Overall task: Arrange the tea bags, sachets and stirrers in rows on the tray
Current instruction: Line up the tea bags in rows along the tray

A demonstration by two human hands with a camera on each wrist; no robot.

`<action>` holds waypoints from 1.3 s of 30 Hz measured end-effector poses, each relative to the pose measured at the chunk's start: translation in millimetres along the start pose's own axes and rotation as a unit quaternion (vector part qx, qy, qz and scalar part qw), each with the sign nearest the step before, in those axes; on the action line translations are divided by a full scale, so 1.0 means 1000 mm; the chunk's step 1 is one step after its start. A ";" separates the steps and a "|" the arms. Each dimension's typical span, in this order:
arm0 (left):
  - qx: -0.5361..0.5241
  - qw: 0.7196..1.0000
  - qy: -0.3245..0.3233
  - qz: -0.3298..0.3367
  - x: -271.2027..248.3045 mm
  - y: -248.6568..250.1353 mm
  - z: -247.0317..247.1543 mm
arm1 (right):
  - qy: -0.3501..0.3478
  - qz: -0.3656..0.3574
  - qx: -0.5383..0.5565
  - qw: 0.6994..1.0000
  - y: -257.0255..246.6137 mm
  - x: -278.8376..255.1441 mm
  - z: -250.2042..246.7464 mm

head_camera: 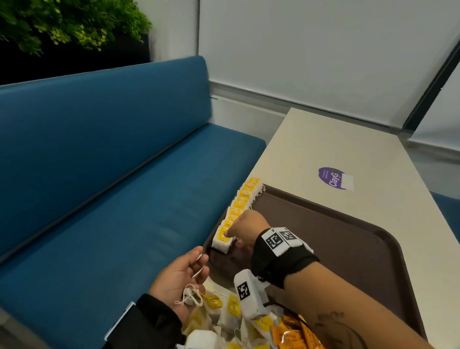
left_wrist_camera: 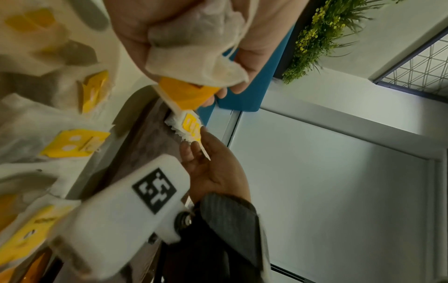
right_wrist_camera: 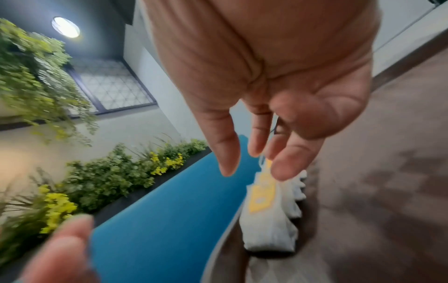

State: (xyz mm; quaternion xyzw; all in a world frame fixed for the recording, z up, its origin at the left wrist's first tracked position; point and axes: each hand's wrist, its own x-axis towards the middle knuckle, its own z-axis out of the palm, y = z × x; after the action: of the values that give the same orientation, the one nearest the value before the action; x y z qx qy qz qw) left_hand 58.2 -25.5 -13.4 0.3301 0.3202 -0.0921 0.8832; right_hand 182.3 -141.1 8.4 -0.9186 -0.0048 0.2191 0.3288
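Right hand [head_camera: 242,227] touches edge row [head_camera: 238,205] on tray [head_camera: 356,239].

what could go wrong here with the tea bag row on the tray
1. The row of tea bags stands on edge along the tray's left rim, beside the table edge; a nudge from the right hand at its near end could topple bags or push them off.
2. Strings dangle from the tea bags in the left hand and may snag on the loose pile.
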 end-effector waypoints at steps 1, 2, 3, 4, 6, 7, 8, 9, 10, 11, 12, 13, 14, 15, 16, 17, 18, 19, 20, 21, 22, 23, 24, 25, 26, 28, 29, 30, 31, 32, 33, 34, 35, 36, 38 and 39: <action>-0.002 1.000 -0.003 0.001 0.000 0.000 0.002 | -0.001 -0.020 0.020 1.000 -0.002 -0.011 -0.006; -0.004 1.000 -0.007 0.000 -0.001 0.001 0.005 | -0.012 -0.046 0.043 0.998 -0.003 -0.025 -0.011; -0.006 1.000 -0.010 -0.002 -0.002 0.001 0.007 | -0.038 -0.082 0.060 0.994 -0.004 -0.039 -0.017; -0.009 1.000 -0.015 -0.004 -0.003 0.001 0.010 | -0.069 -0.122 0.078 0.987 -0.006 -0.057 -0.021; -0.013 1.000 -0.026 -0.009 -0.007 -0.001 0.015 | -0.125 -0.182 0.126 0.967 -0.002 -0.085 -0.023; -0.016 0.999 -0.034 -0.010 -0.010 -0.002 0.018 | -0.144 -0.199 0.151 0.958 0.002 -0.096 -0.022; -0.022 0.999 -0.041 -0.012 -0.014 -0.003 0.022 | -0.156 -0.202 0.165 0.953 0.006 -0.105 -0.019; -0.031 0.998 -0.044 -0.012 -0.016 -0.005 0.024 | -0.157 -0.196 0.165 0.954 0.010 -0.113 -0.016; -0.037 0.998 -0.043 -0.010 -0.018 -0.007 0.026 | -0.148 -0.188 0.154 0.959 0.013 -0.118 -0.012; -0.038 0.998 -0.042 -0.006 -0.019 -0.009 0.028 | -0.134 -0.177 0.133 0.966 0.016 -0.123 -0.008; -0.037 0.998 -0.041 -0.002 -0.019 -0.011 0.029 | -0.121 -0.166 0.116 0.972 0.018 -0.126 -0.006; -0.034 0.999 -0.042 0.002 -0.018 -0.013 0.029 | -0.112 -0.159 0.111 0.975 0.020 -0.129 -0.003; -0.030 0.999 -0.040 0.008 -0.017 -0.016 0.030 | -0.105 -0.156 0.116 0.975 0.023 -0.132 -0.002; -0.025 0.999 -0.037 0.015 -0.015 -0.019 0.030 | -0.098 -0.157 0.126 0.975 0.025 -0.134 0.000; -0.021 0.999 -0.037 0.022 -0.015 -0.023 0.032 | -0.089 -0.157 0.137 0.974 0.028 -0.138 0.000; -0.015 0.999 -0.037 0.030 -0.013 -0.025 0.032 | -0.079 -0.156 0.146 0.974 0.029 -0.141 0.000; -0.005 0.999 -0.040 0.036 -0.014 -0.029 0.035 | -0.068 -0.154 0.155 0.973 0.032 -0.145 0.000; 0.009 0.998 -0.040 0.041 -0.015 -0.032 0.036 | -0.060 -0.153 0.163 0.973 0.034 -0.147 0.000; 0.021 0.998 -0.041 0.045 -0.017 -0.034 0.038 | -0.053 -0.151 0.169 0.973 0.036 -0.151 0.000; 0.029 0.998 -0.043 0.048 -0.019 -0.036 0.039 | -0.048 -0.148 0.171 0.973 0.038 -0.153 -0.001; 0.033 0.997 -0.045 0.051 -0.020 -0.038 0.039 | -0.045 -0.144 0.172 0.974 0.040 -0.155 -0.002; 0.035 0.997 -0.045 0.055 -0.022 -0.039 0.040 | -0.042 -0.140 0.172 0.974 0.042 -0.157 -0.002; 0.036 0.997 -0.043 0.059 -0.023 -0.040 0.041 | -0.040 -0.137 0.172 0.975 0.043 -0.159 -0.003; 0.038 0.996 -0.043 0.063 -0.023 -0.041 0.041 | -0.036 -0.134 0.173 0.975 0.044 -0.160 -0.003; 0.039 0.996 -0.042 0.068 -0.023 -0.043 0.041 | -0.030 -0.134 0.176 0.975 0.045 -0.162 -0.003; 0.042 0.996 -0.041 0.074 -0.026 -0.045 0.043 | -0.010 -0.141 0.179 0.974 0.047 -0.165 -0.002; 0.043 0.995 -0.040 0.076 -0.027 -0.046 0.044 | 0.001 -0.146 0.176 0.973 0.047 -0.166 -0.001; 0.045 0.995 -0.042 0.076 -0.030 -0.047 0.046 | 0.013 -0.153 0.169 0.974 0.048 -0.167 0.000; 0.049 0.995 -0.049 0.074 -0.033 -0.048 0.048 | 0.026 -0.160 0.159 0.974 0.049 -0.167 0.000; 0.053 0.994 -0.058 0.073 -0.037 -0.049 0.049 | 0.040 -0.166 0.149 0.974 0.050 -0.166 0.000; 0.057 0.994 -0.067 0.072 -0.039 -0.049 0.051 | 0.055 -0.169 0.142 0.974 0.052 -0.164 0.000; 0.056 0.993 -0.075 0.069 -0.042 -0.049 0.052 | 0.069 -0.170 0.140 0.973 0.053 -0.163 -0.001; 0.056 0.993 -0.084 0.065 -0.044 -0.050 0.052 | 0.082 -0.167 0.142 0.972 0.055 -0.161 -0.002; 0.060 0.992 -0.094 0.059 -0.046 -0.050 0.051 | 0.092 -0.162 0.153 0.971 0.056 -0.159 -0.004; 0.075 0.990 -0.114 0.046 -0.047 -0.050 0.048 | 0.105 -0.144 0.198 0.964 0.060 -0.155 -0.008; 0.084 0.988 -0.123 0.041 -0.047 -0.050 0.046 | 0.109 -0.135 0.227 0.958 0.061 -0.154 -0.010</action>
State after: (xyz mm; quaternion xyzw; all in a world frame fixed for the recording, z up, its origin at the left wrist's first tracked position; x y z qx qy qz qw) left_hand 25.9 -95.4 16.0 0.4019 0.1867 -0.1222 0.8881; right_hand 38.9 -218.2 39.7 -0.8291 -0.0431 0.0664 0.5535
